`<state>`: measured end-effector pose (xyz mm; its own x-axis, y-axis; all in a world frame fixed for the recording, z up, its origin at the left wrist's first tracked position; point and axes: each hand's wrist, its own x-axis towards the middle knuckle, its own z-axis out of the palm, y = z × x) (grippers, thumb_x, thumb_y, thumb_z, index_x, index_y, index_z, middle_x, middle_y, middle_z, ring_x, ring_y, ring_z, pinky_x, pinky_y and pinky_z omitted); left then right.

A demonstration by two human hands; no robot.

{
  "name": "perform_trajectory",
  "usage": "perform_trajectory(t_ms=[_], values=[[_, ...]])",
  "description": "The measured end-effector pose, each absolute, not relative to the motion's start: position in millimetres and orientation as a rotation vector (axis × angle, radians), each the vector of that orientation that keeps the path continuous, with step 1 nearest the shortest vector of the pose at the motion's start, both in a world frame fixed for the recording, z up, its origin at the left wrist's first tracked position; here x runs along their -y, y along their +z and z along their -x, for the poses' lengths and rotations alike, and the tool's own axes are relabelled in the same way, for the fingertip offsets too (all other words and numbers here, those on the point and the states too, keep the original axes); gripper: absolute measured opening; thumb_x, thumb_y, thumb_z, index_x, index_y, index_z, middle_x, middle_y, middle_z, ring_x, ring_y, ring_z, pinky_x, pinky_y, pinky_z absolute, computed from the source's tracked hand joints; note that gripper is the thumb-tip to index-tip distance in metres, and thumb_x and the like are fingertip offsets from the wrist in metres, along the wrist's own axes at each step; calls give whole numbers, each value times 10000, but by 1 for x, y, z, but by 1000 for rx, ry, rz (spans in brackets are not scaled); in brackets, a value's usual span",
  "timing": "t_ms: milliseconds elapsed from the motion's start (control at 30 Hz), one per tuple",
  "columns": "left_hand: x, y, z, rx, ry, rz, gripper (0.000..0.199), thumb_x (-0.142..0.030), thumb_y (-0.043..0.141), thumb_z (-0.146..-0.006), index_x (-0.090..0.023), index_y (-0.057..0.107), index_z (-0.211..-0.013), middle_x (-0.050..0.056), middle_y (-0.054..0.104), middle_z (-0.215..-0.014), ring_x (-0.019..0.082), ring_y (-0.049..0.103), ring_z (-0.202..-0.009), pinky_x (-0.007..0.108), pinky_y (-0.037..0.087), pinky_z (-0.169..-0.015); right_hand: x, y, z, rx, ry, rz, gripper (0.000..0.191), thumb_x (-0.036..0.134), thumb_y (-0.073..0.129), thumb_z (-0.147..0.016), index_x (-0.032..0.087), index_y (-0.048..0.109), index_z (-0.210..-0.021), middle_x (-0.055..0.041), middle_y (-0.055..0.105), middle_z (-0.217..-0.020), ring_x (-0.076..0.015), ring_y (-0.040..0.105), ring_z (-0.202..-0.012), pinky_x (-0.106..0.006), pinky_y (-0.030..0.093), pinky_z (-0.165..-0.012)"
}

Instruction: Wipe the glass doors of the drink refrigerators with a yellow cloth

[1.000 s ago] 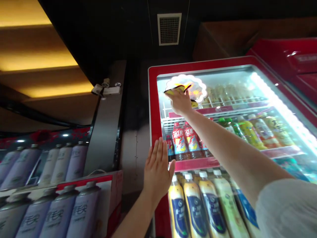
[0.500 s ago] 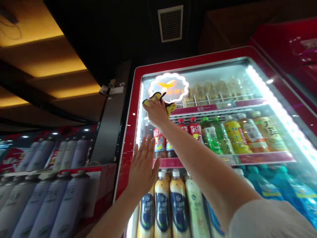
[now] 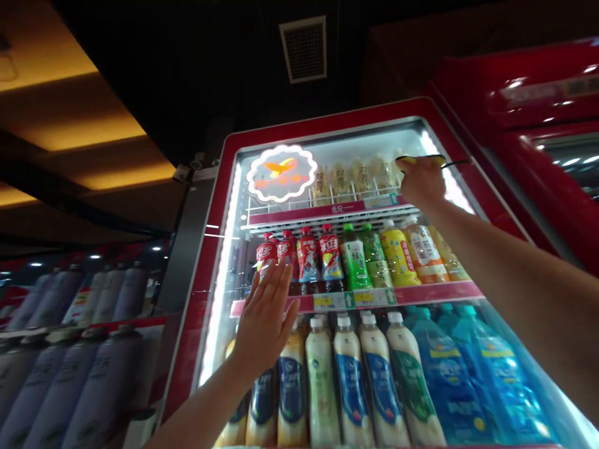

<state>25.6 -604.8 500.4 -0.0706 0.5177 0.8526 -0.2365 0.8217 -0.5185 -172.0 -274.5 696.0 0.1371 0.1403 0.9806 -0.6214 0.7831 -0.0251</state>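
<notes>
My right hand (image 3: 423,183) is closed on a yellow cloth with black edging (image 3: 438,160), high up near the right side of the glass door of a red-framed drinks fridge (image 3: 327,122). Only the top edges of the cloth show above the hand, and a thin black cord or loop trails to the right. My left hand (image 3: 264,324) is flat with its fingers stretched upward, in front of the door's lower left part. Whether its palm touches the glass cannot be made out. Behind the glass stand red-labelled bottles (image 3: 307,255) and cream bottles with blue labels (image 3: 350,368).
A lit round sign (image 3: 281,173) glows in the door's upper left. Another red cabinet (image 3: 552,100) adjoins on the right. On the left, a shelf holds rows of pale purple bottles (image 3: 100,380). A dark pillar (image 3: 191,218) and a ceiling vent (image 3: 304,51) are beyond.
My right hand has swept the cloth from beside the lit sign across to the door's upper right. My left hand remains stretched flat at the lower left. The view has shifted right.
</notes>
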Motion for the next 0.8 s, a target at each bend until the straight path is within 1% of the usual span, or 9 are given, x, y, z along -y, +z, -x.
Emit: perform_trajectory(t_ms=[67,133,233,367,500,600,667,733,800], values=[[615,499,-31,1522,642,217,695,-282,393,-1051,-239,54,-1656,111,387,-1649,259,274,-1562,528,308,-1260,287,693,161,1365,709,-358,498,111,365,-978,218,643,-1377,-224,594,-1302,-393,515,-1237,-572,422,-992],[624,501,-32,1525,647,194,686,-277,386,-1053,-233,60,-1655,117,399,-1642,257,255,-1568,535,301,-1260,315,695,143,1416,761,-321,510,88,395,-963,220,630,-1395,-218,579,-1338,-389,511,-1248,-542,431,-987],[632,509,-23,1528,623,169,664,-306,373,-1060,-214,87,-1652,127,375,-1654,266,255,-1568,553,299,-1255,365,704,116,1440,705,-385,540,81,369,-969,185,570,-1459,-235,560,-1385,-411,489,-1280,-543,426,-995],[630,528,-2,1523,544,185,630,-348,357,-1061,-187,169,-1640,130,350,-1665,271,248,-1571,549,287,-1260,412,703,96,1418,589,-511,552,127,361,-994,189,483,-1529,-175,584,-1421,-366,486,-1314,-498,407,-1064],[615,565,15,1499,479,212,603,-365,357,-1048,-161,285,-1610,137,355,-1658,286,255,-1568,558,251,-1275,429,665,91,1343,342,-813,491,202,393,-1010,158,544,-1475,-120,582,-1480,-309,486,-1360,-445,365,-1147],[603,601,20,1490,477,206,581,-332,338,-1039,-127,351,-1583,140,331,-1666,288,248,-1570,551,225,-1284,415,641,97,1343,155,-965,509,132,431,-972,263,603,-1432,-37,580,-1506,-269,469,-1408,-415,367,-1159],[599,621,21,1496,486,190,593,-328,340,-1032,-117,350,-1586,138,311,-1674,293,234,-1573,548,215,-1286,392,641,104,1384,138,-944,567,70,446,-933,338,631,-1398,22,571,-1518,-239,438,-1445,-400,365,-1164],[598,632,22,1510,488,171,599,-336,336,-1029,-133,345,-1593,126,320,-1671,292,243,-1571,547,225,-1283,369,653,111,1431,344,-706,589,23,424,-910,306,661,-1370,-1,603,-1485,-199,448,-1426,-350,361,-1166],[599,633,24,1513,476,157,589,-343,316,-1034,-161,355,-1592,104,358,-1659,281,268,-1565,538,243,-1280,361,666,112,1413,492,-520,548,43,389,-933,170,629,-1409,-146,599,-1458,-260,480,-1378,-414,380,-1142]])
